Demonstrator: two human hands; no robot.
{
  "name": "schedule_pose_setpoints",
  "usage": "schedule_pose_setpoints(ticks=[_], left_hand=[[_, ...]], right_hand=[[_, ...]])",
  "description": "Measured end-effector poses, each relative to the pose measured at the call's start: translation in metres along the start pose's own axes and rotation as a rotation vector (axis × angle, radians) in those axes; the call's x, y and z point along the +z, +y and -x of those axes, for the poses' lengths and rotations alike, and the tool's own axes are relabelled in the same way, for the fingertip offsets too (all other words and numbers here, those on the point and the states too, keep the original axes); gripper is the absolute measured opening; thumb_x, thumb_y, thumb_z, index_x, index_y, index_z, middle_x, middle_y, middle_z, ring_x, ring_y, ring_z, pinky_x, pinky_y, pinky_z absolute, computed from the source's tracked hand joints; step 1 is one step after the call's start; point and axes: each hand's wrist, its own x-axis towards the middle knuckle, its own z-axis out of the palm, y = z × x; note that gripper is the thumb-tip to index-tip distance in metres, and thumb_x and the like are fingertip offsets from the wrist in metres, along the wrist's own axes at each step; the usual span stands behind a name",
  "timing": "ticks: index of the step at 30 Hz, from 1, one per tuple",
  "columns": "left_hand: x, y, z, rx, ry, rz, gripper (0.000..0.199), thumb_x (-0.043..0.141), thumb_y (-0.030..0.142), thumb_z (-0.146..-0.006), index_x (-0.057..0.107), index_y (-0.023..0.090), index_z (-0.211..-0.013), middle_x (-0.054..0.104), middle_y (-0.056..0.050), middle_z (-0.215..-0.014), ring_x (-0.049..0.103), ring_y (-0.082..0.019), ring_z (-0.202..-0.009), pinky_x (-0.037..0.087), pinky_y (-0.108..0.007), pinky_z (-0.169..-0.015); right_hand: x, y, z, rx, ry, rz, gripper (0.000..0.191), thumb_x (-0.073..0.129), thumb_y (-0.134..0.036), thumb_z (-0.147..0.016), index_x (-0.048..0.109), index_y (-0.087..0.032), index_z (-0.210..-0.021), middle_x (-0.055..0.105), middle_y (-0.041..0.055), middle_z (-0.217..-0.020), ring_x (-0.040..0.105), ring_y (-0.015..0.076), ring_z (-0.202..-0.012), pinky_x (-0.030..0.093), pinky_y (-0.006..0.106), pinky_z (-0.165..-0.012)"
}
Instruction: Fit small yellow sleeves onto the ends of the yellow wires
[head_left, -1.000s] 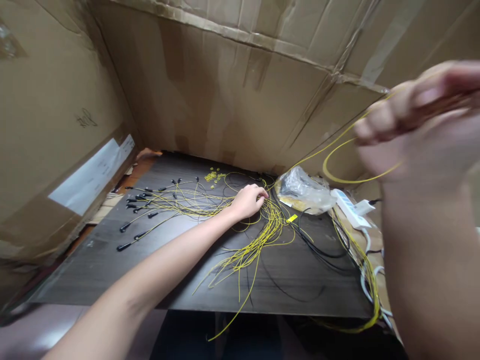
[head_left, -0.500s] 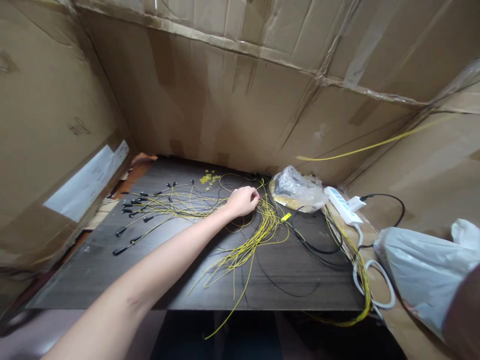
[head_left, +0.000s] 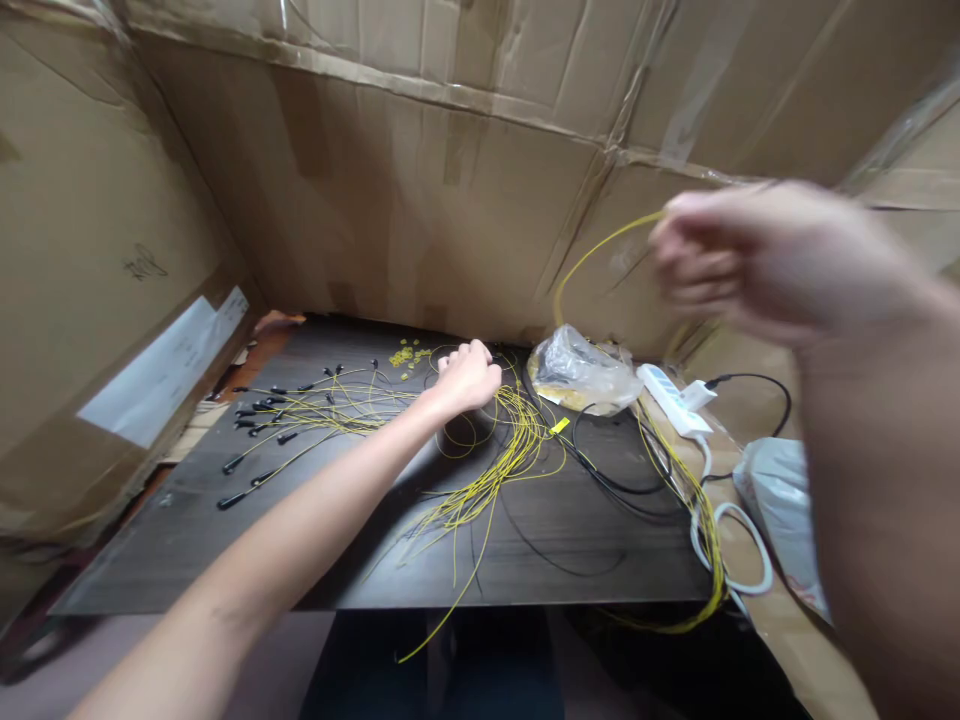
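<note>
My left hand (head_left: 470, 376) is closed over the dark table, at the upper end of a bundle of thin yellow cables (head_left: 514, 450). What its fingers hold, if anything, is hidden. My right hand (head_left: 739, 255) is raised high on the right, blurred by motion, with its fingers closed on a yellow cable (head_left: 592, 248) that arcs down towards a clear plastic bag (head_left: 581, 370). To the left, cables ending in black connectors (head_left: 262, 405) lie fanned out. A small yellow tag (head_left: 559, 426) sits right of the bundle.
Small yellow pieces (head_left: 409, 352) lie near the back edge. A white power strip (head_left: 671, 400) and a white plastic bag (head_left: 776, 510) are on the right. More yellow cables (head_left: 716, 570) hang over the right edge. Cardboard walls (head_left: 420, 220) surround the table (head_left: 225, 565).
My right hand has come into full view, pulling the yellow cable up into an arc. My left hand stays closed by the bundle, slightly shifted. The view has shifted a little.
</note>
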Motion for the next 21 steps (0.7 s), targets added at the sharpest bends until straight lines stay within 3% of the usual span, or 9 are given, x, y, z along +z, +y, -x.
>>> schedule_pose_setpoints(ticks=[2,6,10,12,14,16,18,21], left_hand=[[-0.016,-0.005,0.005,0.033,0.056,0.072,0.043,0.044,0.026,-0.087,0.053,0.014,-0.128,0.061,-0.021,-0.129,0.056,-0.036,-0.123,0.036,-0.053,-0.107],[-0.044,-0.018,0.012,0.154,0.031,0.480,0.050,0.039,0.023,-0.083,0.048,0.013,-0.132,0.054,-0.020,-0.140,0.051,-0.031,-0.133,0.038,-0.050,-0.111],[-0.050,-0.017,0.016,0.376,0.000,0.780,0.062,0.045,0.023,-0.075,0.044,0.016,-0.136,0.051,-0.017,-0.145,0.048,-0.031,-0.138,0.037,-0.052,-0.113],[-0.043,-0.011,0.017,0.451,-0.024,0.842,0.077,0.057,0.023,-0.070,0.036,0.019,-0.144,0.049,-0.017,-0.148,0.044,-0.033,-0.142,0.034,-0.055,-0.115],[-0.033,-0.003,0.018,0.453,-0.049,0.916,0.088,0.069,0.021,-0.066,0.033,0.019,-0.146,0.051,-0.019,-0.145,0.047,-0.034,-0.139,0.034,-0.056,-0.115],[-0.024,0.004,0.019,0.408,-0.075,1.021,0.075,0.074,0.023,-0.069,0.043,0.016,-0.138,0.060,-0.020,-0.135,0.055,-0.033,-0.130,0.040,-0.054,-0.111],[-0.017,0.007,0.021,0.383,-0.143,1.094,0.051,0.071,0.022,-0.074,0.056,0.013,-0.122,0.068,-0.018,-0.121,0.061,-0.031,-0.121,0.045,-0.050,-0.106],[-0.016,0.007,0.026,0.380,-0.266,1.212,0.029,0.061,0.016,-0.074,0.064,0.013,-0.103,0.072,-0.015,-0.112,0.064,-0.030,-0.117,0.045,-0.048,-0.105]], right_hand=[[0.031,0.016,-0.007,0.051,-0.185,0.013,0.042,0.045,-0.032,-0.106,0.061,-0.016,-0.071,0.028,-0.0078,-0.048,0.025,0.0049,-0.040,0.019,0.022,-0.042],[0.069,0.038,-0.021,-0.057,-0.407,0.275,0.035,0.053,-0.042,-0.101,0.069,-0.017,-0.084,0.051,-0.0012,-0.057,0.046,0.0111,-0.053,0.039,0.025,-0.055],[0.082,0.037,-0.033,-0.175,-0.264,0.407,0.014,0.057,-0.029,-0.094,0.065,-0.018,-0.090,0.061,0.0014,-0.076,0.052,0.0139,-0.069,0.041,0.024,-0.062],[0.091,0.033,-0.038,-0.232,-0.210,0.276,0.005,0.056,-0.023,-0.092,0.060,-0.019,-0.092,0.057,-0.0002,-0.075,0.049,0.0126,-0.067,0.040,0.023,-0.061],[0.105,0.030,-0.043,-0.262,-0.238,0.117,0.001,0.054,-0.020,-0.091,0.054,-0.020,-0.090,0.052,-0.0024,-0.070,0.045,0.0109,-0.061,0.038,0.022,-0.057],[0.118,0.028,-0.048,-0.255,-0.292,0.038,0.005,0.054,-0.018,-0.091,0.052,-0.020,-0.087,0.048,-0.0037,-0.065,0.041,0.0099,-0.055,0.036,0.021,-0.053],[0.130,0.030,-0.054,-0.239,-0.312,0.017,0.007,0.054,-0.018,-0.092,0.053,-0.020,-0.086,0.047,-0.0040,-0.062,0.040,0.0097,-0.052,0.035,0.022,-0.051],[0.143,0.039,-0.064,-0.263,-0.224,0.015,0.013,0.051,-0.023,-0.099,0.057,-0.020,-0.087,0.046,-0.0043,-0.060,0.040,0.0098,-0.051,0.036,0.022,-0.052]])
